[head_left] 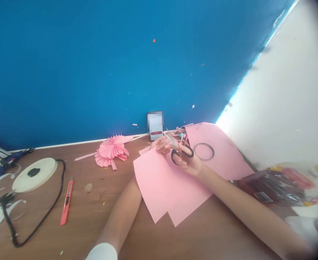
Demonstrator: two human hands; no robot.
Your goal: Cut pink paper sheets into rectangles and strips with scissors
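A large pink paper sheet (167,187) with a notch in its near edge hangs over my left forearm. My left hand (160,145) pinches its far edge, partly hidden behind the sheet. In my right hand (188,160) is a pair of scissors (182,153) with black handles, its blades parted and pointing up and left, close to my left fingers. Just right of the scissors, a thin dark ring (203,151) lies on another pink sheet (225,159). Folded pink paper fans (112,150) rest on the table to the left.
A phone (155,124) leans against the blue wall. On the left are a red box cutter (67,202), a white tape roll (35,175) and a black cable (39,227). Plastic-wrapped packets (275,187) lie at the right, beside the white wall.
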